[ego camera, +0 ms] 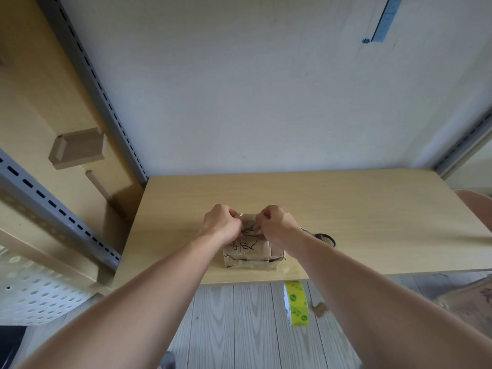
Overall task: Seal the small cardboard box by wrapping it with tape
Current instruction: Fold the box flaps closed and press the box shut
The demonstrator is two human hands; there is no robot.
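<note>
Small cardboard box [253, 251] lower centre of frame, on desk [346, 209] near its front edge, creased, already partly filmed in clear tape

Left hand [221, 225] and right hand [277, 223] both on box's far top edge, fingers curled tight, seemingly pinching clear tape strip [241, 214]; exact grip hard to see

Tape roll [296, 303] hangs below desk edge, lower centre-right; scissors [324, 238] just right of box

Judgement: box light, soft-walled, dents if squeezed; glossy tape slick, so steady it by corners and edges, press strip flat from above
</note>
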